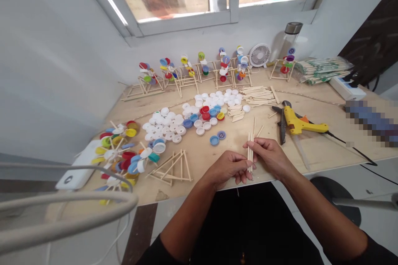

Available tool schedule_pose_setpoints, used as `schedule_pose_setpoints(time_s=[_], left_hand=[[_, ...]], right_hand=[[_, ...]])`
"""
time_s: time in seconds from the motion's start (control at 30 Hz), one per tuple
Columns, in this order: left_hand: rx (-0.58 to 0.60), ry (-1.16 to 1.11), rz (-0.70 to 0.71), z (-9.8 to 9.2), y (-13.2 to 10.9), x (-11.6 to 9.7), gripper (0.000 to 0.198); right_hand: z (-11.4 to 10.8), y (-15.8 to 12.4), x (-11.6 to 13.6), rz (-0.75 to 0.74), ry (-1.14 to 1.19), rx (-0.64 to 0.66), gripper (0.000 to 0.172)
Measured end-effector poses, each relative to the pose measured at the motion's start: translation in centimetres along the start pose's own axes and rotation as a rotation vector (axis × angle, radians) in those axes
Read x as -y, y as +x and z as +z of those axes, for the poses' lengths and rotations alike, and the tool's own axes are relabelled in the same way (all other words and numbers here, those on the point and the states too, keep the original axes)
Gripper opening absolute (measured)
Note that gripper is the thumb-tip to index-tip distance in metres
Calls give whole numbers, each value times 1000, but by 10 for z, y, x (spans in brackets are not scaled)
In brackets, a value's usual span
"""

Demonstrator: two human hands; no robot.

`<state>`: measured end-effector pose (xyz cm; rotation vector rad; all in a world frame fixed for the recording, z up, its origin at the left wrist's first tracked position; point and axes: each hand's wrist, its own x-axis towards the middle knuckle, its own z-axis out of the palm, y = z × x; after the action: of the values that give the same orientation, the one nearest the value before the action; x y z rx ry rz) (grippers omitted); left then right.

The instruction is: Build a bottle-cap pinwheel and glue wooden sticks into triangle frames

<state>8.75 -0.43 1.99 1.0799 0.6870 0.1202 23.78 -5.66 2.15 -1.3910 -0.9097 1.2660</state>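
Near the table's front edge, my left hand [234, 167] pinches the lower end of a few wooden sticks [250, 147] standing side by side. My right hand [267, 153] has its thumb and fingers closed on the same sticks higher up. Two loose sticks [258, 128] lie just beyond my right hand. To the left are two blue bottle caps [214, 140] and a set of stick triangles [174, 167]. A yellow glue gun [303, 124] lies to the right, beside black-handled pliers or cutters [282, 126].
White bottle caps [164, 124] cover the table's middle, with short stick pieces [236, 113] and longer sticks [259, 95] behind. Finished cap wheels on frames [186, 70] line the wall. Loose cap wheels [115, 155] lie left. A fan [260, 55], bottle [289, 39] and power strip [346, 87] stand behind.
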Motion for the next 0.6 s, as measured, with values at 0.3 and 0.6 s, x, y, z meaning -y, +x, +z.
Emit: schedule_pose_setpoints(time_s=[0.3,0.6], left_hand=[[-12,-2,1,0,0,1,22],[-27,-55,32,0,-7,0,22]], right_hand=[[0,2,0,3,-1,-12,39],[0,3,-1,-6,15,-30,39]])
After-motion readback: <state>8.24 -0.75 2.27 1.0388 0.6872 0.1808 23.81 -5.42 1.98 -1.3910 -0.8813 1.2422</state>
